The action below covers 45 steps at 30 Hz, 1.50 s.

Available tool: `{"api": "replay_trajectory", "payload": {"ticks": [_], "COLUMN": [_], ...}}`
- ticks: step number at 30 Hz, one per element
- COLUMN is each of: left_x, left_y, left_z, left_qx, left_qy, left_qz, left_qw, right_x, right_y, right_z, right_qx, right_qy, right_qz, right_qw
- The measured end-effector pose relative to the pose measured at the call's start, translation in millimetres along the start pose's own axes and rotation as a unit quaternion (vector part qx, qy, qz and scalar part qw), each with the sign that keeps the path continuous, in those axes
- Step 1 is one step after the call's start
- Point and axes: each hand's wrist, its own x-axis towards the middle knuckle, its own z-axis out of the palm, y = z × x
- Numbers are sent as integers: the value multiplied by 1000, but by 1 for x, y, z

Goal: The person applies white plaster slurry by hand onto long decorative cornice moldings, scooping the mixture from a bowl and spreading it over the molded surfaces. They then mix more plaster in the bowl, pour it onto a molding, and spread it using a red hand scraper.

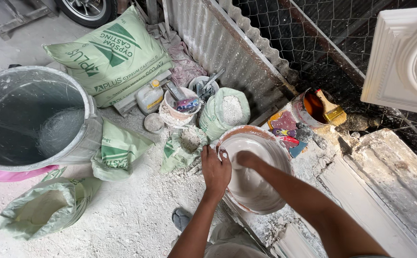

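Observation:
A round bowl [266,135] with an orange rim holds smooth white plaster mix and stands tilted on a plaster-crusted bench. My left hand [215,171] grips the bowl's near-left rim, fingers dusted white. My right hand [245,159] reaches into the bowl, its fingers sunk in the wet white mix and partly hidden.
Left stands a large grey barrel [82,88] with water. Green plaster sacks [110,55], several open and powder-filled [46,208], lie on the dusty floor. Small tubs with tools [182,105] sit behind. An orange pot with a brush [333,112] and white moulds [402,57] are at right.

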Motion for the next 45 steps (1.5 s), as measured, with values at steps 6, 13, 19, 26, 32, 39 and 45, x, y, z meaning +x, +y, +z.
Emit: {"api": "replay_trajectory", "payload": {"ticks": [6,13,19,26,32,39,45], "left_x": [1,3,0,1,4,5,5], "left_y": [11,14,3,12,23,26,25], "left_z": [-14,-15,-6,-14,-22,-24,-18], "left_qx": [-26,-44,-7,-28,-31,-35,-21], "left_qy": [-7,-12,-12,-1,7,-13,13], "left_qz": [6,0,19,17,25,-11,17], "left_qw": [1000,999,1000,999,999,999,1000], "right_x": [-36,-32,1,-45,4,-19,-83], "right_y": [-20,29,-11,7,25,55,16], "right_z": [73,26,15,63,6,-21,54], "right_qx": [-7,-20,33,-189,-478,-269,-3], "right_qy": [-7,-18,133,-40,-108,16,25], "right_qz": [-75,-60,-125,-236,-329,-367,-56], "right_qw": [997,998,983,952,807,890,998]}}
